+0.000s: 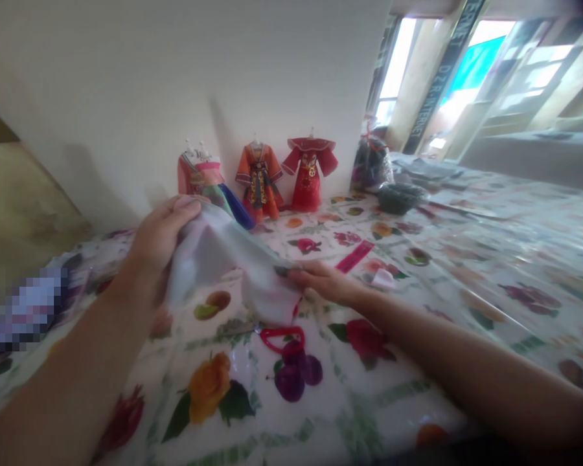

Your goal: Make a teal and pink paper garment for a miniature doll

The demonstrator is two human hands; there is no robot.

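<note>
A thin, pale whitish fabric [233, 252] hangs between my two hands above the patterned table. My left hand [168, 226] pinches its upper left part, fingers closed on the cloth. At the fabric's right end, my right hand [318, 278] has its fingers closed on the edge, with a small dark thing at the fingertips that I cannot make out. Just below the fabric, scissors with red handles [282, 338] lie on the table. To the right of the cloth is a pink-red strip [354, 256], and a small pale scrap [383, 279] lies near it.
Three miniature dresses stand by the wall: a multicoloured one [206, 169], an orange one [259, 178] and a red one [309, 173]. Behind on the right are a dark bowl [401, 197] and a plastic bag [372, 162]. A fruit-patterned cover [442, 369] lies over the table.
</note>
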